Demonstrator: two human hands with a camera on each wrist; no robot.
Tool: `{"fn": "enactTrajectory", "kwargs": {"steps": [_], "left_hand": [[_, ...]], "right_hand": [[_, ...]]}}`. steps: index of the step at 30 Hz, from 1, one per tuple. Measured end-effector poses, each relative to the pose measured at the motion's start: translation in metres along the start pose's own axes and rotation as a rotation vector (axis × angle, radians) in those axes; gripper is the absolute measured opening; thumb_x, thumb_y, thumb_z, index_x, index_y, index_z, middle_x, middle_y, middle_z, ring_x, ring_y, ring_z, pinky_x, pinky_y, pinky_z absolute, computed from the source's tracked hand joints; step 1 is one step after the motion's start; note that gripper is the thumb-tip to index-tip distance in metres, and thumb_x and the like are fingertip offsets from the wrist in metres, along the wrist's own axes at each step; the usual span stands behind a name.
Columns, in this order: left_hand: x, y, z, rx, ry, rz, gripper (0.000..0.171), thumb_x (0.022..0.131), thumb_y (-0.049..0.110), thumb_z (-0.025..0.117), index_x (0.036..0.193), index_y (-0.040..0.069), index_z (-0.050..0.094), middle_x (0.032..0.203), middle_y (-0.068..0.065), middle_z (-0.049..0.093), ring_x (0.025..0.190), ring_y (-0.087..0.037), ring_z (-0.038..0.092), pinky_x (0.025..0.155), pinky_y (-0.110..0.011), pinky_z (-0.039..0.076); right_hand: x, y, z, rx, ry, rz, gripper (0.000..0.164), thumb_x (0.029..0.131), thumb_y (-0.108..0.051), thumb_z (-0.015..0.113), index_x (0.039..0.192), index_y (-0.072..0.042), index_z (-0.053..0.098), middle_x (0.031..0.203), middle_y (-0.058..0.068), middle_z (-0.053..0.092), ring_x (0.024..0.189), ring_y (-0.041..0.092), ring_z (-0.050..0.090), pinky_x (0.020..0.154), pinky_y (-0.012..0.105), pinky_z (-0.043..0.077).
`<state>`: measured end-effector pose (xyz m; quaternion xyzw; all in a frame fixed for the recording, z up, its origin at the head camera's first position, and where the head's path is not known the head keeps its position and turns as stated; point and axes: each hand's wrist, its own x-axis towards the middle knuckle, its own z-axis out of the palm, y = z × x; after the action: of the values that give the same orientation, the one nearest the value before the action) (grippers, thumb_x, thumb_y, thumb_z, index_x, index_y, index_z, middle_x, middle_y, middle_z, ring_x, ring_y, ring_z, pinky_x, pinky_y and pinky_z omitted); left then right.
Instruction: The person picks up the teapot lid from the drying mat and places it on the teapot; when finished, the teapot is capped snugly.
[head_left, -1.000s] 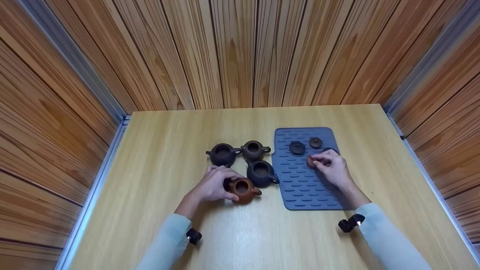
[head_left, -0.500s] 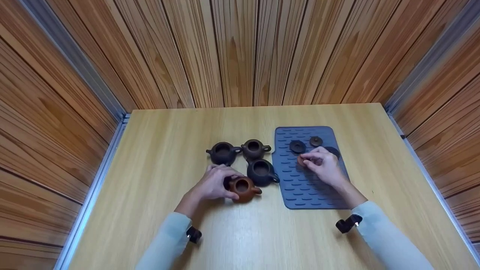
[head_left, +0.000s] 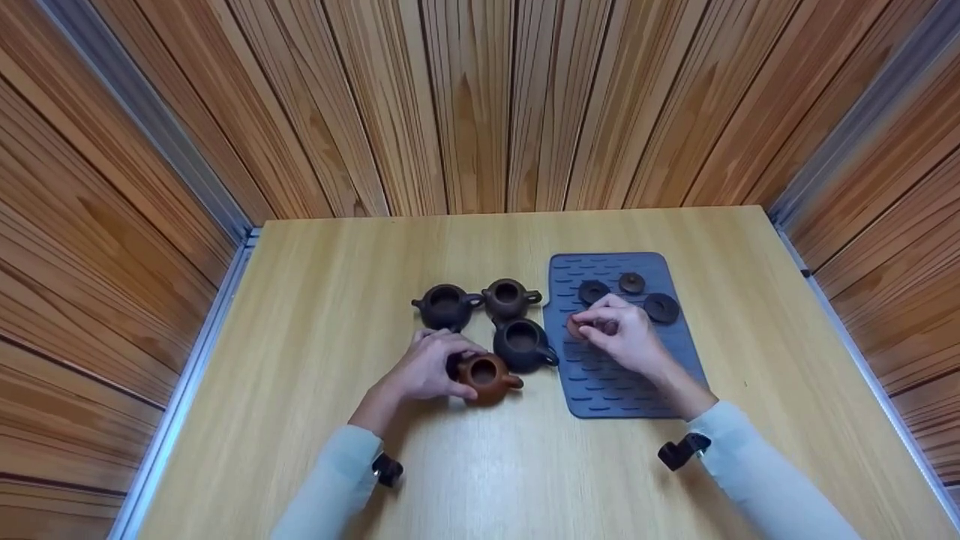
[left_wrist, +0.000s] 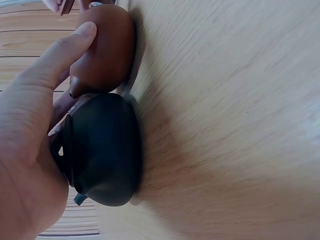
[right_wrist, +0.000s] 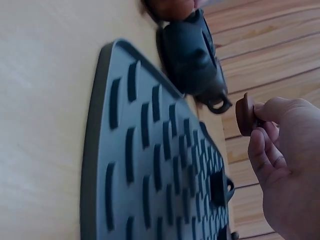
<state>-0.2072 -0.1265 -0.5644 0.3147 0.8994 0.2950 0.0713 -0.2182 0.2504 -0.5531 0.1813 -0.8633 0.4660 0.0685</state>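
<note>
My left hand [head_left: 431,367] holds a small reddish-brown teapot [head_left: 491,391] by its sides, thumb at the near side and fingertips at the far side. The pot stands lidless on the table. In the left wrist view a black lidded teapot [left_wrist: 107,150] sits under the palm, beside the brown teapot [left_wrist: 110,52]; from the head it is mostly hidden by the hand. Over the left part of the grey-blue mat [head_left: 600,397], my right hand [head_left: 626,337] pinches a reddish-brown teapot lid [head_left: 575,328] by its knob. The right wrist view shows the lid [right_wrist: 244,115] raised off the mat.
Three open dark teapots stand close together behind the brown one: a left teapot [head_left: 445,321], a small brownish teapot [head_left: 510,307] and a near teapot [head_left: 523,360] by the mat's edge. On the mat lie a black lid [head_left: 592,290], a small brown lid [head_left: 632,283] and another black lid [head_left: 661,308].
My right hand has carried the reddish-brown lid leftward across the mat, uncovering the black lid at the right. The left hand and the teapots have stayed put.
</note>
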Motion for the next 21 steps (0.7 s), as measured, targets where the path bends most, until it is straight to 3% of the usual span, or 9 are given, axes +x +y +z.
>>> {"fn": "enactTrajectory", "kwargs": {"steps": [12, 21], "left_hand": [[0.0, -0.001, 0.0, -0.003, -0.013, -0.007, 0.065, 0.079, 0.036, 0.104, 0.137, 0.017, 0.08, 0.139, -0.004, 0.082, 0.137, -0.034, 0.07, 0.124, -0.067, 0.034], [0.001, -0.001, 0.0, 0.004, -0.015, -0.011, 0.065, 0.079, 0.038, 0.103, 0.136, 0.019, 0.08, 0.136, -0.003, 0.083, 0.129, -0.032, 0.07, 0.12, -0.064, 0.037]], "right_hand": [[0.003, -0.024, 0.024, 0.063, -0.082, -0.081, 0.019, 0.095, 0.004, 0.085, 0.112, -0.005, 0.089, 0.103, 0.013, 0.074, 0.08, -0.002, 0.06, 0.07, 0.014, 0.05], [0.005, -0.04, 0.046, 0.134, -0.12, -0.151, 0.016, 0.095, 0.003, 0.085, 0.111, -0.001, 0.088, 0.101, 0.017, 0.072, 0.081, -0.004, 0.058, 0.07, 0.014, 0.049]]}}
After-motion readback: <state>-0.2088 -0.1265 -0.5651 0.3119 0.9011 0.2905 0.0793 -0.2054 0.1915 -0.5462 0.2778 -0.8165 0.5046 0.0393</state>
